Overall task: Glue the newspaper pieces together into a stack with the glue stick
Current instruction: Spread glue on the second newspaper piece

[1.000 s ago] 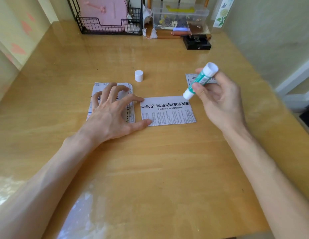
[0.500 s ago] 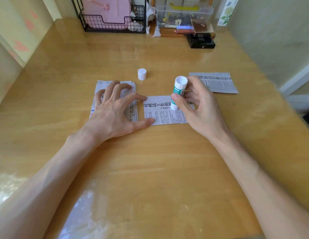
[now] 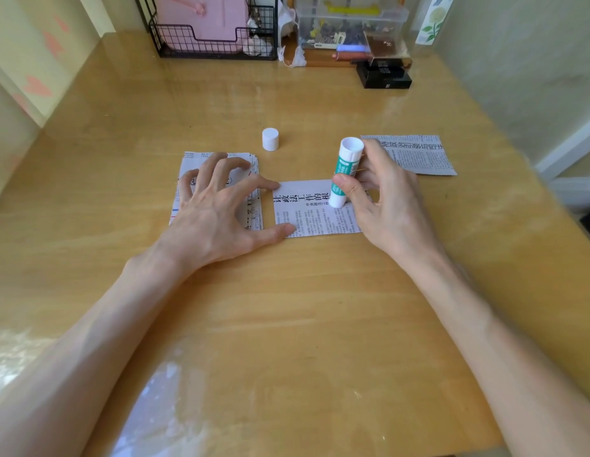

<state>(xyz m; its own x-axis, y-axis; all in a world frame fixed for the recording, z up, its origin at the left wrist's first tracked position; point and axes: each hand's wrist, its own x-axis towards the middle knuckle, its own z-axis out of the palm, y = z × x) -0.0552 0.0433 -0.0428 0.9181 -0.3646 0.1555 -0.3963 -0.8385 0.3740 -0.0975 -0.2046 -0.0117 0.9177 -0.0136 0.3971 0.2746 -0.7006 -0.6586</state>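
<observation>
My right hand (image 3: 382, 206) grips a green-and-white glue stick (image 3: 345, 171), held nearly upright with its lower end on a single newspaper piece (image 3: 306, 212) in the middle of the table. My left hand (image 3: 217, 206) lies spread over a stack of newspaper pieces (image 3: 188, 163) to the left, with its thumb and forefinger tips touching the left edge of the single piece. Another newspaper piece (image 3: 418, 156) lies flat at the right, beyond my right hand. The glue stick's white cap (image 3: 270, 139) stands by itself behind the papers.
The wooden table (image 3: 287, 324) has a black wire basket (image 3: 217, 37) holding a pink case at the back, a clear plastic box (image 3: 349, 24) of small items beside it, and a black box (image 3: 384, 74) in front. A wall runs along the right side.
My right hand brought the glue stick down from a raised, tilted hold onto the middle newspaper piece. My left hand stayed on the stack. The camera moved a little closer.
</observation>
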